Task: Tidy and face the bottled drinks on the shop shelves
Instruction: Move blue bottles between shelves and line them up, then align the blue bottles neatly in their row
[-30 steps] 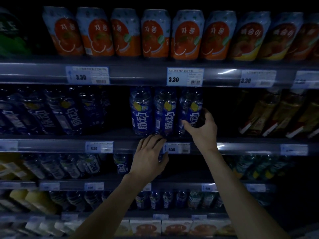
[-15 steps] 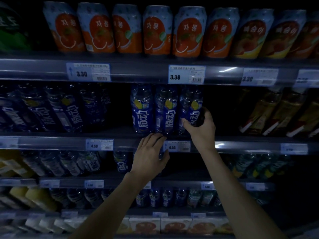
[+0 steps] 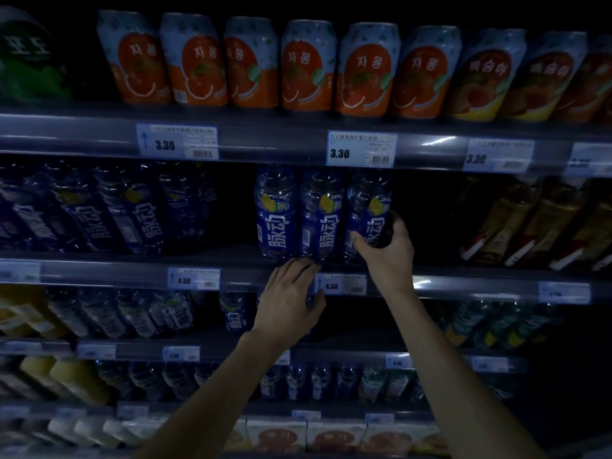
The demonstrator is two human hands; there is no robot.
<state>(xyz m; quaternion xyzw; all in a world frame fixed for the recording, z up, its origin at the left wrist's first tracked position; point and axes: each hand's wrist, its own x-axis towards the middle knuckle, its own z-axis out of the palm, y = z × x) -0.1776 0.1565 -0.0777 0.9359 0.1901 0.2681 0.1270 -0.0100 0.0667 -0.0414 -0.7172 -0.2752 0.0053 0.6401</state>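
Barely any change: right hand [image 3: 387, 256] still grips the end bottle [image 3: 367, 210] at the shelf's [image 3: 463, 283] front edge. Left hand [image 3: 288, 299] rests open-fingered against the middle bottle's [image 3: 319, 220] base. Facing seems unfinished.

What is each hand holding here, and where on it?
Right hand grips the rightmost blue bottle round its lower body; left hand holds nothing.

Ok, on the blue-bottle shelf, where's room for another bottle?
Two front gaps: one between the left blue bottles and the group of three, a wider one between the bottle in the right hand and the amber bottles. The can row above is packed tight.
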